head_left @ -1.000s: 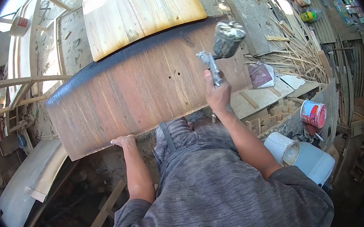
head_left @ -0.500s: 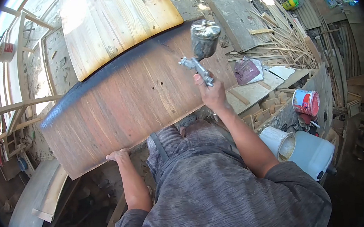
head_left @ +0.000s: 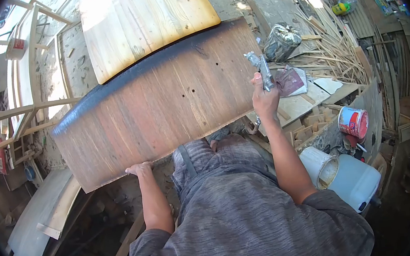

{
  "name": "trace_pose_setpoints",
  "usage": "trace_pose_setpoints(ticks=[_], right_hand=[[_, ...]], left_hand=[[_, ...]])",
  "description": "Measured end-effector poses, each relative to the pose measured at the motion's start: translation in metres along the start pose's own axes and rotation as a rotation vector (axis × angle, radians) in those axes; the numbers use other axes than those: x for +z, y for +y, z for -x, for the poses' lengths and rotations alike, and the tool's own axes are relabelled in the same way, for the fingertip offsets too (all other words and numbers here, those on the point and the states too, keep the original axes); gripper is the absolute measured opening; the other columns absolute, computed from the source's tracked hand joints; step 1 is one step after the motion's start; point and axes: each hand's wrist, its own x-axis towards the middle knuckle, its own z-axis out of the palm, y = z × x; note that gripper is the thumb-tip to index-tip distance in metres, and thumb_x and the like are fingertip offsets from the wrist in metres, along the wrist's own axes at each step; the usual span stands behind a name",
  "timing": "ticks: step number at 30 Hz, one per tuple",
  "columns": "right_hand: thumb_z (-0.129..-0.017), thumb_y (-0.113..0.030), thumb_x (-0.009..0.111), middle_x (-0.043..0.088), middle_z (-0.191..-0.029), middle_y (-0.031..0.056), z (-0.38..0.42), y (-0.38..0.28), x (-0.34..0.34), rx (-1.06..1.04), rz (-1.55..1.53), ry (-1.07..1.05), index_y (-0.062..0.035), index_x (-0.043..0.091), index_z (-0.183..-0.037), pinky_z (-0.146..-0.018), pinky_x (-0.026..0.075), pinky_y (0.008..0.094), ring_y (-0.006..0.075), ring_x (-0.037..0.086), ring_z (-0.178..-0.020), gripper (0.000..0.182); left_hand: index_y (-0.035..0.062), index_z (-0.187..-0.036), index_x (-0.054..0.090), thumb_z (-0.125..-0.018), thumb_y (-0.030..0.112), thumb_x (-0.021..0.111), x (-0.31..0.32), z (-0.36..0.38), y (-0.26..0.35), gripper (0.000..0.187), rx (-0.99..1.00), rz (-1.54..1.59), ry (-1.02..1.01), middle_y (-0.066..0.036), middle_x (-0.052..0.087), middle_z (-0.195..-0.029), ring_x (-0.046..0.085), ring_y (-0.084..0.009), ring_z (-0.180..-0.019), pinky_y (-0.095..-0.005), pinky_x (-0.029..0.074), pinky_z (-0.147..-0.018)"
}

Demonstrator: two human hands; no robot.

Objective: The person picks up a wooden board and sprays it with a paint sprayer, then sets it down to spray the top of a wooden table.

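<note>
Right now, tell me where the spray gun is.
In the right hand, the spray gun is off the right end of the stained board.

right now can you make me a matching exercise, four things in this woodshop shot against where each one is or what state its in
Things:
1. spray gun
2. left hand
3. stained board
4. red can

Places or states:
A. on the board's near edge
B. dark brown, blackened along its far edge
C. gripped in the right hand, off the board's right end
D. on its side, beside the white bucket

Pairs: 1-C, 2-A, 3-B, 4-D
</note>
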Motion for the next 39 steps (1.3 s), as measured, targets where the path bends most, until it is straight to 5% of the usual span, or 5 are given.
trace_pose_setpoints(ticks=[13, 20, 28, 35, 39], right_hand=[[-0.103, -0.04, 0.066, 0.071, -0.076, 0.0149, 0.076, -0.092, 0.097, -0.118, -0.273, -0.553, 0.0012, 0.07, -0.107, -0.064, 0.054, 0.0398, 0.0286, 0.072, -0.071, 0.042], [-0.106, -0.055, 0.055, 0.063, -0.061, 0.0015, 0.068, -0.148, 0.081, 0.097, -0.454, -0.925, -0.0014, 0.073, -0.109, -0.05, 0.045, 0.0249, 0.0074, 0.059, -0.05, 0.057], [-0.107, -0.058, 0.048, 0.074, -0.098, 0.004, 0.068, -0.128, 0.031, 0.02, -0.392, -0.823, -0.0003, 0.067, -0.123, -0.052, 0.046, 0.0254, 0.0081, 0.063, -0.061, 0.063], [-0.112, -0.045, 0.047, 0.067, -0.073, 0.0028, 0.126, -0.083, -0.084, 0.117, -0.295, -0.787, -0.0007, 0.066, -0.125, -0.062, 0.046, 0.0266, 0.0082, 0.059, -0.065, 0.05], [-0.109, -0.03, 0.059, 0.07, -0.093, 0.0057, 0.174, -0.061, -0.152, 0.157, -0.381, -0.797, -0.0013, 0.062, -0.131, -0.069, 0.055, 0.027, 0.0078, 0.064, -0.073, 0.037]], left_hand=[[0.0172, -0.159, 0.043, -0.102, 0.072, 0.007, 0.006, 0.0, 0.004, 0.087, 0.0, 0.058, -0.093, -0.009, 0.043, -0.163, 0.035, -0.0355, -0.153, -0.0635, 0.025, -0.125], [0.017, -0.159, 0.042, -0.102, 0.072, 0.007, 0.006, -0.005, 0.011, 0.087, 0.004, 0.136, -0.119, -0.009, 0.042, -0.164, 0.034, -0.0358, -0.153, -0.0638, 0.025, -0.125], [0.0169, -0.16, 0.041, -0.102, 0.073, 0.006, -0.005, -0.008, 0.01, 0.088, 0.016, 0.163, -0.119, -0.009, 0.041, -0.164, 0.034, -0.0361, -0.153, -0.064, 0.025, -0.125], [0.0168, -0.16, 0.04, -0.101, 0.074, 0.006, -0.06, 0.016, 0.032, 0.088, 0.096, 0.177, -0.054, -0.01, 0.04, -0.165, 0.033, -0.0364, -0.153, -0.0643, 0.025, -0.125], [0.0167, -0.161, 0.039, -0.101, 0.074, 0.006, -0.093, 0.04, 0.061, 0.089, 0.149, 0.157, -0.024, -0.01, 0.04, -0.165, 0.033, -0.0366, -0.153, -0.0644, 0.025, -0.125]])
